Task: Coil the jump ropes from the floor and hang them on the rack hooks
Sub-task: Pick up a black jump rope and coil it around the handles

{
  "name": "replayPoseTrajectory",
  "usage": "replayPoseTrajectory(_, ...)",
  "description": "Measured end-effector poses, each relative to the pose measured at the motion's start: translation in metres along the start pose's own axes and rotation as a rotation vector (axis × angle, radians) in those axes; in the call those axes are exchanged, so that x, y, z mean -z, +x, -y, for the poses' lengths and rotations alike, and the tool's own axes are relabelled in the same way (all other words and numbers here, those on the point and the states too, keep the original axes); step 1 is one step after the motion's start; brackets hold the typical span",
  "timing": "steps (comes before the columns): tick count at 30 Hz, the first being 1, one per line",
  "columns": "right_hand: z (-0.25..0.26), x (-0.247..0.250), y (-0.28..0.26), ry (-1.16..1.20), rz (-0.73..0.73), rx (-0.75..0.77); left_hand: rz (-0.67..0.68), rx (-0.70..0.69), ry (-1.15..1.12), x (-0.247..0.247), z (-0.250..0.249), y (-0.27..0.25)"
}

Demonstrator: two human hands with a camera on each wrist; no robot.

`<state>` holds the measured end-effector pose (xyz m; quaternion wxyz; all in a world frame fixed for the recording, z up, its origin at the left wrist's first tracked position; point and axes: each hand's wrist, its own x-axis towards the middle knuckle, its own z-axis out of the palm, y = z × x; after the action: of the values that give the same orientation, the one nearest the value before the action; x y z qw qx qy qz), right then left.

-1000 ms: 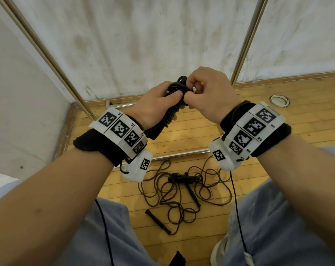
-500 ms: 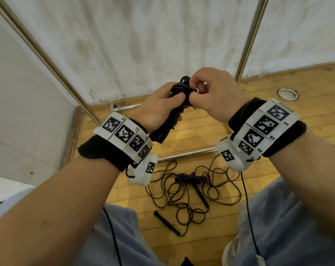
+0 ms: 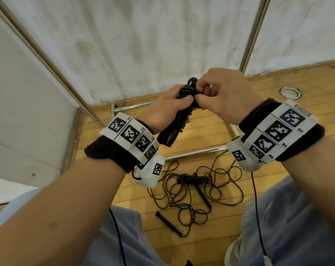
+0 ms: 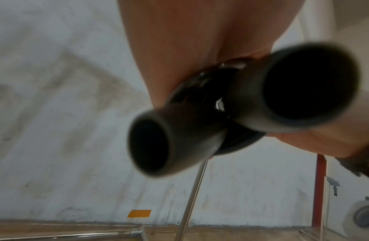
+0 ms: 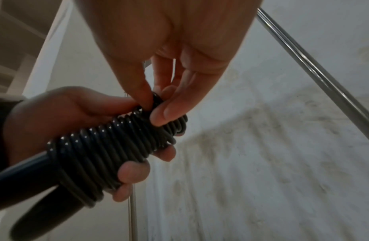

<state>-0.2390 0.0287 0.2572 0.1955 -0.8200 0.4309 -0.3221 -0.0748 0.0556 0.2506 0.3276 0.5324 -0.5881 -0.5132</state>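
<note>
A black jump rope (image 3: 182,116) is wound tightly round its two handles (image 4: 179,138), making a thick coil (image 5: 109,151). My left hand (image 3: 170,106) grips the coil round its upper part, fingers curled beneath it. At the top end of the coil my right hand (image 3: 220,93) pinches a loop of the cord (image 5: 156,101) between thumb and fingertips. Both handle ends point down towards my left wrist. On the wooden floor below lies a second jump rope (image 3: 193,191), thin, dark and loosely tangled, with one handle (image 3: 168,223) lying apart.
Slanted metal rack poles (image 3: 47,60) rise in front of a stained white wall, another pole (image 3: 255,31) at the right. A low metal base bar (image 3: 193,153) crosses the floor. A round metal floor fitting (image 3: 289,92) sits at the far right. My knees frame the floor rope.
Both hands have stayed together on the coil. My right fingers have shifted on the top loop of cord. The view has drifted slightly.
</note>
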Motion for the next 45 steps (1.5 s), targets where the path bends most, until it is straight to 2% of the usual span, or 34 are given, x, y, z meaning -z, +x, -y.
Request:
replayPoseTrajectory(7, 0.000, -0.003, -0.004, -0.097, 0.011, 0.038, -0.062, -0.066, 0.011, -0.003, 0.001, 0.002)
replayPoseTrajectory(13, -0.006, -0.005, -0.004, -0.120, 0.028, -0.005, -0.081, -0.044, -0.037, -0.009, 0.001, 0.004)
replayPoseTrajectory(16, -0.003, -0.004, -0.005, -0.116, -0.011, 0.036, -0.108, -0.014, -0.094, -0.013, 0.000, 0.005)
replayPoseTrajectory(19, 0.002, -0.006, -0.010, -0.117, -0.060, 0.068, -0.157, 0.024, -0.037, -0.016, 0.001, 0.008)
replayPoseTrajectory(24, 0.002, -0.007, -0.011, -0.192, -0.105, 0.074, -0.162, 0.063, -0.089, -0.016, 0.001, 0.009)
replayPoseTrajectory(30, 0.008, -0.005, -0.011, -0.199, -0.085, 0.048, -0.119, 0.028, 0.000, -0.020, 0.001, 0.004)
replayPoseTrajectory(34, 0.008, -0.003, -0.009, -0.165, -0.166, 0.026, -0.113, 0.039, -0.113, -0.019, -0.002, 0.002)
replayPoseTrajectory(39, 0.007, -0.013, -0.012, -0.192, -0.068, 0.060, -0.131, 0.064, -0.058, -0.016, 0.000, -0.002)
replayPoseTrajectory(45, 0.010, -0.011, -0.010, -0.114, -0.200, 0.126, -0.193, 0.002, -0.146, -0.017, -0.004, -0.006)
